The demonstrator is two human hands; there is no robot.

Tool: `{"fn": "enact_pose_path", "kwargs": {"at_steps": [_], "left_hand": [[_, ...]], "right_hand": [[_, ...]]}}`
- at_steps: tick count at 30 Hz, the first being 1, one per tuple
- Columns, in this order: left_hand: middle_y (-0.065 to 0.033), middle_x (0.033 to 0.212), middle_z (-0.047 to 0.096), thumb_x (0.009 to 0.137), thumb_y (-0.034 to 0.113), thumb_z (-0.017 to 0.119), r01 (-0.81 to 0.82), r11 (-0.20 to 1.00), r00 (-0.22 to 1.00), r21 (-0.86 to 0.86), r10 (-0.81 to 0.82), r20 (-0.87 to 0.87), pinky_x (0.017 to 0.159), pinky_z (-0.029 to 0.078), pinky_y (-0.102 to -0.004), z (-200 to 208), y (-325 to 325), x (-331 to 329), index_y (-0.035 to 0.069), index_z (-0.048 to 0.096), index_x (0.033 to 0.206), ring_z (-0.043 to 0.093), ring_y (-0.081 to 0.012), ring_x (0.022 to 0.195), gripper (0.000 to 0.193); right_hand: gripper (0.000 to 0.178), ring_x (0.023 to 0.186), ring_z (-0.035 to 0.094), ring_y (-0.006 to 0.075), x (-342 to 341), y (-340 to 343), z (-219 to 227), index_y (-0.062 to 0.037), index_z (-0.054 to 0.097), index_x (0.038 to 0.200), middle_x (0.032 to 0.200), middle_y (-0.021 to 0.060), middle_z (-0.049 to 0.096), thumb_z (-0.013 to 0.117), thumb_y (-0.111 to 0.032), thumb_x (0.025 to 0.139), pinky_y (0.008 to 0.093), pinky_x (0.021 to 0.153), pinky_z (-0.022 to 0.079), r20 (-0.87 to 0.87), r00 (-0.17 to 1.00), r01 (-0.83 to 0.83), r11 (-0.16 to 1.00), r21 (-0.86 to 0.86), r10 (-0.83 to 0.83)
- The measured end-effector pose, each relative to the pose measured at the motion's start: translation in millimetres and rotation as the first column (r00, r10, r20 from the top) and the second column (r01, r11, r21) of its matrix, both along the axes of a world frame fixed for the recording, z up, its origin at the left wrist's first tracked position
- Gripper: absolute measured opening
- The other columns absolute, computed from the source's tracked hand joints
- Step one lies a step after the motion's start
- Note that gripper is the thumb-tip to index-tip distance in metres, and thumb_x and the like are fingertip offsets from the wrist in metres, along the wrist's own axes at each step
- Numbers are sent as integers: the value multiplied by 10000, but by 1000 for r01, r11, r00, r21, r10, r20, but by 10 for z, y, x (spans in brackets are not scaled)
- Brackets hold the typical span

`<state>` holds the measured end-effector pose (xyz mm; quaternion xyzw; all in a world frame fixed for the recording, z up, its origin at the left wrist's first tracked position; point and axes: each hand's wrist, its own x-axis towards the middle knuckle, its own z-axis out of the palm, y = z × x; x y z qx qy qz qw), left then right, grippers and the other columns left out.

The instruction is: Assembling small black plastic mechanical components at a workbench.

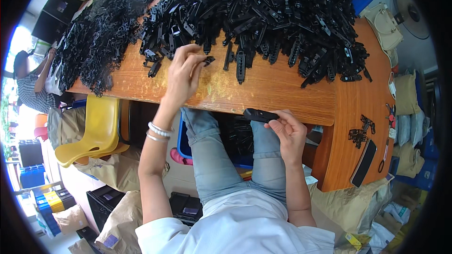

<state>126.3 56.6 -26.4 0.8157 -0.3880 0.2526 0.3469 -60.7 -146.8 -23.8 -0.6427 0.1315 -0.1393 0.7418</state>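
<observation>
My left hand (182, 74) is raised over the wooden table (278, 95), its fingers bent and close together. A small black plastic piece (209, 59) shows at its fingertips and appears pinched there. In front of the table's near edge, above my lap, my right hand (291, 134) grips a long, smooth black plastic part (260, 115) between thumb and fingers, its free end pointing left. Beyond my hands spreads a large heap of long black plastic parts (263, 14). Several of them lie loose along its near edge, among them a slotted strip (240, 66).
Smaller black clips (101, 42) are piled at the table's left. On the right side lie a phone (364, 163), some black pieces (360, 131) and scissors (382, 163). A yellow chair (101, 127) stands left of my legs; a blue bin sits beneath the table. Another person works far left.
</observation>
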Motion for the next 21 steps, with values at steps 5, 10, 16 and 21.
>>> {"fn": "enact_pose_path", "kwargs": {"at_steps": [5, 10, 16, 21], "left_hand": [[-45, 770, 594, 873, 57, 531, 122, 868, 330, -481, -493, -805, 571, 452, -216, 284, -308, -585, -14, 523, 935, 547, -70, 656, 95], [-29, 722, 594, 872, 138, 556, 179, 954, 189, -242, -274, -943, 478, 456, -192, 366, -366, -786, -29, 609, 998, 533, -61, 583, 216], [-194, 803, 579, 756, 35, 633, 267, 941, 552, -207, -325, -768, 510, 436, -303, 410, -372, -1057, -23, 489, 1164, 535, -242, 542, 437], [-178, 773, 593, 750, 30, 636, 293, 931, 686, -217, -363, -631, 507, 441, -295, 305, -338, -1092, -26, 510, 1136, 544, -237, 540, 410]], "right_hand": [[202, 644, 480, 110, 147, -55, 116, 31, 623, 924, 821, 66, 571, 671, -29, 738, 209, 561, 397, 149, 952, -177, 878, -445, 267], [202, 629, 479, 114, 155, 12, 212, 7, 631, 920, 797, 63, 572, 681, -46, 732, 213, 549, 388, 208, 955, -54, 818, -573, 209], [232, 631, 494, 138, 103, 10, 177, 3, 629, 932, 806, 73, 585, 692, -74, 722, 229, 556, 398, 220, 966, 21, 811, -585, 133], [264, 711, 542, 178, 215, 36, 280, 1, 621, 959, 842, 85, 584, 688, -106, 728, 250, 635, 431, 279, 957, 111, 794, -598, 76]]}}
